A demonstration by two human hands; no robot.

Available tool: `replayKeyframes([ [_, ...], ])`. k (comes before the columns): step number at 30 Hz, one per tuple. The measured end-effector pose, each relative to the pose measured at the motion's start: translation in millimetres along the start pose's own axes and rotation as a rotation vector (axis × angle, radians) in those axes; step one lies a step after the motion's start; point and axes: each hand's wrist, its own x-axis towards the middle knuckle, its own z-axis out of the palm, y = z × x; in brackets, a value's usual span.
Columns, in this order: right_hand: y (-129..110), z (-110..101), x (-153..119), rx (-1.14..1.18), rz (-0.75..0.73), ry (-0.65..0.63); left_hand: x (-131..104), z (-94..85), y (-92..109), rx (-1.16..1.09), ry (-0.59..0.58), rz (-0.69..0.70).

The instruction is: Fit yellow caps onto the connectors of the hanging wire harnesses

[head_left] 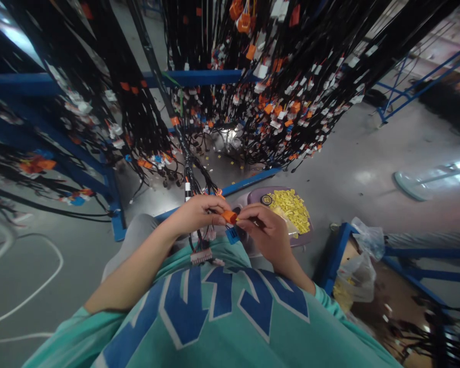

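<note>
My left hand [199, 214] is closed on an orange connector [229, 216], which sits on the end of a black wire harness [184, 145] hanging from above. Against the connector's right end, the fingers of my right hand [266, 227] pinch a small yellow piece [237, 220], mostly hidden by the fingertips. A blue connector [232, 235] dangles just below the orange one. Lower on the same bundle hangs a white multi-pin connector [201, 256], close to my shirt. Beyond my right hand stands a purple tub [255, 194] holding many small yellow pieces [291, 207].
Dense bundles of black harnesses [210, 41] with white, orange and blue connectors hang ahead from a blue metal rack [199, 77]. At right stands another blue frame [335, 253] with a plastic bag [362, 273]. A white cable [34, 301] lies at left.
</note>
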Motion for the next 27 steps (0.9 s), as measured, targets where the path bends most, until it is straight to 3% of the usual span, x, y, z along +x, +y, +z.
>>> replayKeyframes([
  [5, 2, 2, 1, -0.076, -0.137, 0.0, 0, 0.4, 0, 0.004, 0.004, 0.0],
  [18, 5, 4, 0, -0.126, -0.179, -0.004, 1, -0.9, 0, 0.048, -0.038, 0.058],
  [21, 4, 3, 1, -0.067, -0.106, -0.036, 1, -1.6, -1, 0.065, -0.063, 0.079],
  [27, 11, 2, 3, 0.297, 0.305, -0.203, 1, -0.8, 1, 0.147, -0.07, 0.152],
])
